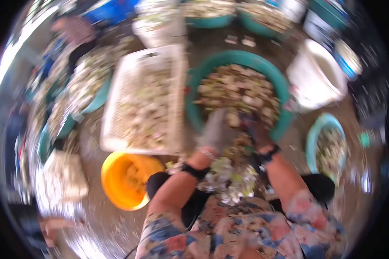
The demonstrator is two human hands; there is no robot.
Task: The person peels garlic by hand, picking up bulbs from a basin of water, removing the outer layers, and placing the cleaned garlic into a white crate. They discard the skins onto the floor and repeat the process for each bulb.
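My left hand, in a light grey glove, reaches over the near rim of a round green basin. Beside it is my right hand, in a dark glove, also over the near rim. Pale and brownish chunks, perhaps vegetable pieces or mushrooms, fill the basin. One pale round piece shows between the hands, close to the left fingers. The fingers of both hands are smeared by motion, so I cannot tell what they hold. Whitish-green trimmings are heaped below my hands, between my knees.
Left of the basin stands a white perforated crate with similar pieces; a yellow bucket is in front of it. A white bucket and a smaller teal basin stand to the right. A person is at the far left near piled basins.
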